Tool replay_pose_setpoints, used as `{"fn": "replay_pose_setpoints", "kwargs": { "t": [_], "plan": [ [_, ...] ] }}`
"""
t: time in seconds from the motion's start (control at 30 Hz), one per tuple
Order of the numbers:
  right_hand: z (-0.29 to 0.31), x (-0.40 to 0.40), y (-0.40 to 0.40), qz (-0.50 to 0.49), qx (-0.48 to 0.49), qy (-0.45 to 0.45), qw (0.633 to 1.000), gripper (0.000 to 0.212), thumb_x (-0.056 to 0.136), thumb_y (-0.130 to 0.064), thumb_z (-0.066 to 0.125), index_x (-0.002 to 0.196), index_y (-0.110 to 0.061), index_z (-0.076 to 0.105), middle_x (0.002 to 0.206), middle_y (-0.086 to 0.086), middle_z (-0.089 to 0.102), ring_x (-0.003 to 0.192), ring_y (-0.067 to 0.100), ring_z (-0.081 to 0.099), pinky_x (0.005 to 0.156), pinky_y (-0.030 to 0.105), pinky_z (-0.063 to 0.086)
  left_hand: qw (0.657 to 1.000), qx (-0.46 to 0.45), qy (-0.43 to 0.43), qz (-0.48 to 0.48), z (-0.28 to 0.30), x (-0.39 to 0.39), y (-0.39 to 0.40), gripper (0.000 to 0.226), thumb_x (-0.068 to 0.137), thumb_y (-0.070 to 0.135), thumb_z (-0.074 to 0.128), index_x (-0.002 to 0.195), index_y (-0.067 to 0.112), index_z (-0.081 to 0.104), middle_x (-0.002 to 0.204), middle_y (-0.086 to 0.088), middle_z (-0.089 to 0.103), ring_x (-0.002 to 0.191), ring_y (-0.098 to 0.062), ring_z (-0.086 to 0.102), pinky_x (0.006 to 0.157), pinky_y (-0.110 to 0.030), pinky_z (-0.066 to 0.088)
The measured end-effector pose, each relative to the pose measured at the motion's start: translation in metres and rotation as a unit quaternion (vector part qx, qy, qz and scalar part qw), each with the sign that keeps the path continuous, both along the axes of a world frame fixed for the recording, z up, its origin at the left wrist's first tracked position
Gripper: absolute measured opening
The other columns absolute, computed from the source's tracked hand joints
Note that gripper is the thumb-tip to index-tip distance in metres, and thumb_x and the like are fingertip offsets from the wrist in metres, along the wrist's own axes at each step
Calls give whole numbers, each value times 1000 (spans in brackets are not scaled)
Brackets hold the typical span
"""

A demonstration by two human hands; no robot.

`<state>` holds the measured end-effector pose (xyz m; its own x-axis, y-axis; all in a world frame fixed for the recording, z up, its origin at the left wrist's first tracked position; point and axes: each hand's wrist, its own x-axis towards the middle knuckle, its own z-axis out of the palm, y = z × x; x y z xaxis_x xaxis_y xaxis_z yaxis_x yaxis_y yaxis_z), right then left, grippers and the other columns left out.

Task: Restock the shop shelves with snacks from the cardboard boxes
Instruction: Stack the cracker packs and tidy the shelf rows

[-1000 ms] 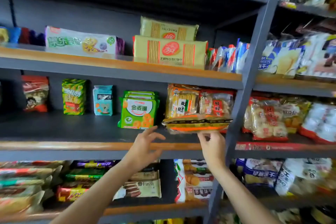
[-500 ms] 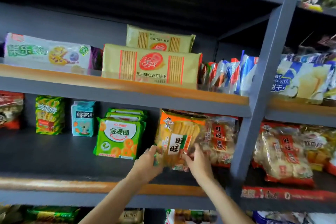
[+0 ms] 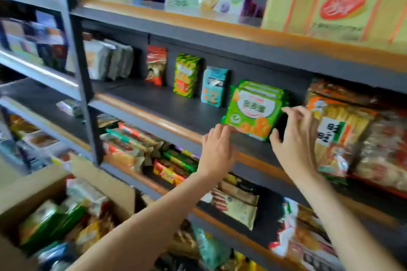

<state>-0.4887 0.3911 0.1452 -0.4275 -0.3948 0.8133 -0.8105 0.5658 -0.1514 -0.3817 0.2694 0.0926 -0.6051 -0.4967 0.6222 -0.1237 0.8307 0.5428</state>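
Nearest, low and left of the green pack (image 3: 255, 114), an open cardboard box (image 3: 103, 185) stands against the shelving, heaped with mixed snack bags, kept close so the stock is within reach. Above it both forearms reach up to the middle shelf (image 3: 167, 105).

The left hand (image 3: 217, 149) lies at the green pack's lower left corner, fingers gently bent and together, tips touching or nearly touching the corner above the shelf's wooden lip; whether it pinches the wrapper I cannot tell. The right hand (image 3: 295, 138) is at the pack's right edge, fingers spread wide and lightly curved, thumb by the lower right corner, holding nothing that I can see. The 2 hands bracket the pack, probably to square it up or nudge it along.

The green pack stands upright, face out, with at least 2 more like it stacked behind. Just right of it stands the orange rice-cracker bag (image 3: 337, 130), upright and facing front. Left of the green pack, further back, a teal packet (image 3: 213, 87), a yellow-green packet (image 3: 186, 75) and a red bag (image 3: 156, 65) stand apart in a row, leaving bare shelf to fill.
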Motion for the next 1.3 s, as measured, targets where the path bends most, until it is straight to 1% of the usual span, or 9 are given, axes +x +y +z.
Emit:
{"fn": "replay_pose_setpoints", "kwargs": {
  "t": [0.17, 0.27, 0.37, 0.43, 0.53, 0.73, 0.87, 1.03, 1.3],
  "plan": [
    [-40, 117, -126, 193, 54, -25, 979, 41, 72, -6, 59, 112, -1, 53, 112, 24, 48, 103, 34, 41, 89, 40, 31, 987, 24, 6, 159, -66, 161, -87, 36, 72, 19, 38, 107, 21, 45, 103, -9, 55, 95, -25, 44, 81, -35, 32],
    [-89, 202, -191, 302, 250, -73, 917, 41, 81, -8, 64, 119, -1, 52, 122, 18, 44, 116, 35, 42, 94, 33, 28, 945, 102, -39, 308, -109, 279, -133, 35, 75, 9, 49, 110, 11, 54, 105, -13, 54, 101, -34, 50, 87, -39, 33],
    [-146, 276, -239, 366, 472, -170, 784, 44, 94, -27, 51, 135, -14, 41, 142, 8, 29, 133, 29, 28, 105, 34, 26, 812, 339, -150, 451, -166, 403, -168, 37, 84, 16, 55, 118, 4, 49, 117, -15, 53, 110, -35, 51, 90, -41, 40],
    [-179, 317, -261, 396, 517, -198, 733, 43, 95, -29, 49, 135, -18, 40, 140, 4, 31, 133, 28, 26, 107, 37, 29, 716, 482, -143, 484, -199, 476, -173, 48, 85, 23, 57, 125, -2, 46, 120, -18, 57, 111, -35, 54, 92, -40, 45],
    [-224, 373, -296, 429, 545, -206, 690, 39, 95, -27, 49, 132, -18, 43, 134, 4, 37, 128, 25, 31, 105, 34, 29, 655, 526, -130, 527, -230, 543, -168, 41, 87, 21, 55, 122, 1, 45, 119, -16, 58, 110, -33, 54, 93, -38, 44],
    [-338, 502, -364, 500, 551, -267, 613, 36, 91, -20, 52, 126, -12, 48, 125, 6, 45, 117, 24, 45, 98, 30, 35, 655, 489, -221, 532, -284, 585, -164, 36, 89, 16, 51, 124, 13, 43, 121, -5, 55, 114, -22, 52, 97, -38, 39],
    [-443, 577, -384, 384, 632, -380, 556, 57, 89, -32, 59, 135, -5, 37, 137, 14, 38, 124, 32, 40, 103, 37, 36, 656, 432, -279, 552, -319, 621, -178, 36, 90, 16, 50, 126, 16, 44, 120, -3, 54, 111, -20, 51, 96, -37, 38],
    [-551, 621, -411, 188, 614, -466, 609, 90, 76, -44, 73, 140, -5, 23, 137, 21, 33, 128, 40, 33, 105, 44, 26, 676, 385, -255, 573, -372, 660, -208, 33, 90, 13, 53, 122, 13, 49, 112, -3, 54, 104, -18, 49, 96, -34, 41],
    [-607, 660, -413, 113, 538, -492, 675, 102, 66, -42, 78, 141, -14, 15, 137, 18, 31, 122, 38, 38, 98, 47, 34, 707, 341, -207, 584, -423, 663, -198, 31, 83, 1, 59, 113, 10, 54, 101, -2, 55, 96, -16, 52, 89, -33, 46]
  ]
}}
